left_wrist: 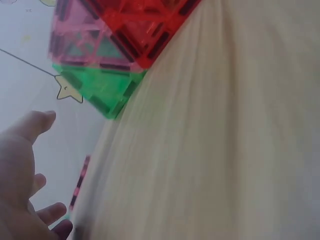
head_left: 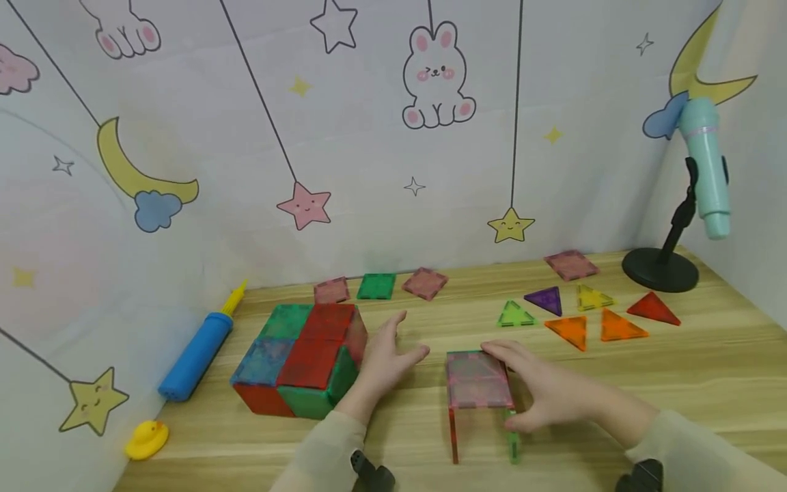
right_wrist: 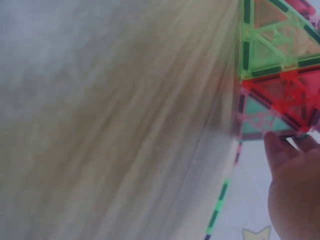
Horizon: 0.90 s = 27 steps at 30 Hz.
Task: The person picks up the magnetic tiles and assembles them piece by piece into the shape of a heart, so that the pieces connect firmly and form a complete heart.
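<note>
My left hand (head_left: 382, 363) holds nothing; its fingers are spread beside a large box of magnetic tiles (head_left: 307, 362) with red, green and blue faces. In the left wrist view, the box's red and green tiles (left_wrist: 107, 90) show above the fingers. My right hand (head_left: 547, 383) grips the right side of a smaller magnetic-tile structure (head_left: 479, 384), thumb at the front edge and fingers at the far top corner. That structure has a pinkish top, a red left wall and a green right wall, with an open front. The right wrist view shows fingertips (right_wrist: 272, 142) against its edge.
Several loose triangle tiles (head_left: 568, 331) lie at the right, with square tiles (head_left: 376, 286) along the back. A microphone (head_left: 706, 164) on a black stand (head_left: 660, 270) is at the back right. A blue pump (head_left: 195, 355) and yellow rubber duck (head_left: 147, 439) lie at the left.
</note>
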### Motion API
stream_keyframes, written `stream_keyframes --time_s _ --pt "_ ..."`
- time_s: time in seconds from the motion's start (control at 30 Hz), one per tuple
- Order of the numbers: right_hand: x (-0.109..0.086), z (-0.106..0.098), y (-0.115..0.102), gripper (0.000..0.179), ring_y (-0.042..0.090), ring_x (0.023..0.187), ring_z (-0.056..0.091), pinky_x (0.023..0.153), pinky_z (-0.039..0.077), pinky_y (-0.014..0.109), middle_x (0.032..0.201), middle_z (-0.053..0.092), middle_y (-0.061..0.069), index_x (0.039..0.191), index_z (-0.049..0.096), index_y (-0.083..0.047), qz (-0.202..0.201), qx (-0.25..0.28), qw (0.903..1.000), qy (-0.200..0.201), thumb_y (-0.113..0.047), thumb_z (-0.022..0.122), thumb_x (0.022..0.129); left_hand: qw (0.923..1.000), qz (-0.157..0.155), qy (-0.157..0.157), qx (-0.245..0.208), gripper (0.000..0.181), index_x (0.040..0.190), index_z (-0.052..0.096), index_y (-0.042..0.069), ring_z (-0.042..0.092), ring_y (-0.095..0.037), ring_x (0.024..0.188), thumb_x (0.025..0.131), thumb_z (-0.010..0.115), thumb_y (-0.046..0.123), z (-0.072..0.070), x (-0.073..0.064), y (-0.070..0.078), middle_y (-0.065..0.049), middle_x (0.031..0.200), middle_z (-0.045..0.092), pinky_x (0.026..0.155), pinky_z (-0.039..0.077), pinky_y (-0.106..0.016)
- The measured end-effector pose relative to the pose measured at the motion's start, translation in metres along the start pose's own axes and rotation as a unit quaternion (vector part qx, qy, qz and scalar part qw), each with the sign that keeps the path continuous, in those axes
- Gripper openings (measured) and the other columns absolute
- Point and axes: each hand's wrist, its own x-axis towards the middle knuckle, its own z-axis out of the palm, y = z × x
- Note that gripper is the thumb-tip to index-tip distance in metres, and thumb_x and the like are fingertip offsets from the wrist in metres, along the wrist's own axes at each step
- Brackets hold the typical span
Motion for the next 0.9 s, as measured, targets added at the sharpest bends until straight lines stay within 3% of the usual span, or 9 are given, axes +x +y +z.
stream_keyframes --time_s 0.23,0.33,0.43,0.57,0.67,0.8,0.9 --pt "-0.003 0.0 0.001 0.097 0.029 0.129 0.033 0.095 0.039 0.049 0.147 0.024 0.016 0.149 0.021 -0.014 -0.009 0.001 1.0 0.0 -0.035 0.079 0.073 0.9974 -0.025 0.023 0.063 0.072 0.143 0.038 0.013 0.037 -0.039 0.126 0.083 0.069 0.039 0.026 0.036 0.006 -0.012 0.141 0.043 0.098 0.027 -0.059" --pt "-0.001 0.002 0.0 0.098 0.026 0.13 0.032 0.096 0.038 0.048 0.148 0.024 0.014 0.149 0.022 -0.015 -0.002 0.009 1.0 -0.004 -0.034 0.08 0.071 0.9951 -0.024 0.017 0.095 0.071 0.144 0.037 0.014 0.039 -0.039 0.125 0.084 0.067 0.04 0.026 0.051 0.001 -0.01 0.141 0.043 0.098 0.028 -0.058" --pt "0.002 0.003 -0.002 0.099 0.024 0.131 0.03 0.097 0.037 0.049 0.149 0.023 0.011 0.148 0.022 -0.017 0.011 0.018 0.9997 -0.013 -0.032 0.081 0.07 0.9921 -0.024 -0.013 0.122 0.073 0.147 0.033 0.016 0.035 -0.039 0.129 0.086 0.064 0.043 0.02 0.062 -0.003 -0.007 0.145 0.039 0.101 0.026 -0.057" --pt "0.004 0.003 -0.003 0.098 0.023 0.132 0.028 0.098 0.036 0.05 0.15 0.022 0.01 0.149 0.022 -0.018 0.017 0.029 0.9991 -0.023 -0.033 0.081 0.071 0.986 -0.04 -0.055 0.152 0.074 0.149 0.029 0.023 0.029 -0.04 0.131 0.086 0.061 0.047 0.013 0.068 -0.007 -0.004 0.147 0.036 0.101 0.023 -0.058" --pt "0.003 0.002 -0.002 0.098 0.024 0.132 0.028 0.098 0.035 0.051 0.15 0.021 0.011 0.149 0.022 -0.019 0.021 0.037 0.9987 -0.027 -0.034 0.08 0.071 0.9814 -0.049 -0.071 0.171 0.072 0.147 0.032 0.026 0.032 -0.037 0.129 0.085 0.062 0.047 0.011 0.066 -0.007 -0.001 0.142 0.043 0.099 0.023 -0.057" --pt "0.0 0.0 0.001 0.098 0.027 0.131 0.029 0.097 0.036 0.052 0.149 0.022 0.012 0.149 0.021 -0.019 0.017 0.033 0.9991 -0.02 -0.036 0.079 0.073 0.9809 -0.028 -0.073 0.178 0.068 0.144 0.037 0.027 0.034 -0.036 0.126 0.085 0.064 0.046 0.013 0.068 -0.002 0.001 0.139 0.047 0.096 0.025 -0.055" --pt "-0.001 0.0 0.002 0.097 0.027 0.13 0.031 0.096 0.037 0.051 0.148 0.024 0.011 0.149 0.022 -0.018 0.009 0.021 0.9997 -0.012 -0.036 0.079 0.073 0.98 -0.014 -0.078 0.183 0.071 0.147 0.033 0.025 0.03 -0.039 0.129 0.086 0.063 0.046 0.016 0.073 0.0 -0.001 0.144 0.041 0.098 0.023 -0.056"
